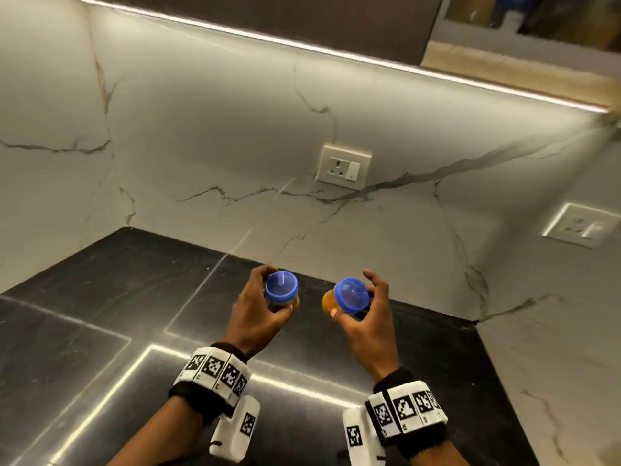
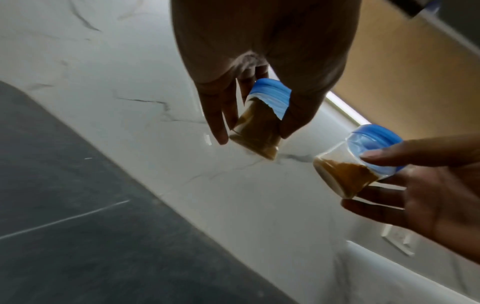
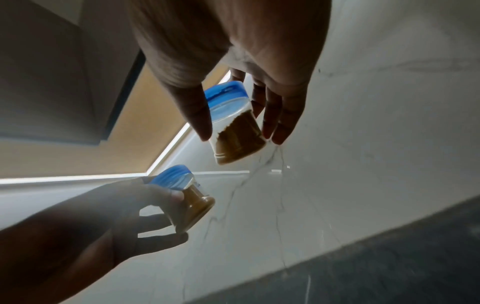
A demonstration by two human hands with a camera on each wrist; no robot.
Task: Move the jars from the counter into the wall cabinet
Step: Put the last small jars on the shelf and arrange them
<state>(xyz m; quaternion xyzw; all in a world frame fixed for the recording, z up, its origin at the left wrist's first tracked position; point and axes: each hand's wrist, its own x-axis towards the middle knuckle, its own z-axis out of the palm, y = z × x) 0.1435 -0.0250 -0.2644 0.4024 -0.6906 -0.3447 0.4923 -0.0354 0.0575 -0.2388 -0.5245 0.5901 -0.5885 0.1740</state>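
Two small clear jars with blue lids and brown-orange powder are in the air above the black counter [image 1: 100, 331]. My left hand [image 1: 258, 307] grips the left jar [image 1: 281, 290], fingers curled round its body; in the left wrist view that jar [image 2: 259, 119] hangs between thumb and fingers. My right hand [image 1: 366, 317] holds the right jar [image 1: 347, 297], which tilts to the left; the right wrist view shows this jar [image 3: 233, 127] pinched between thumb and fingers. The wall cabinet [image 1: 524, 25] shows at the top right, its inside dim and blurred.
A white marble backsplash [image 1: 201, 146] rises behind the counter. A white socket plate [image 1: 344, 167] sits on it mid-wall, and another socket plate [image 1: 583, 225] is on the right wall. A light strip [image 1: 302, 45] runs under the cabinets.
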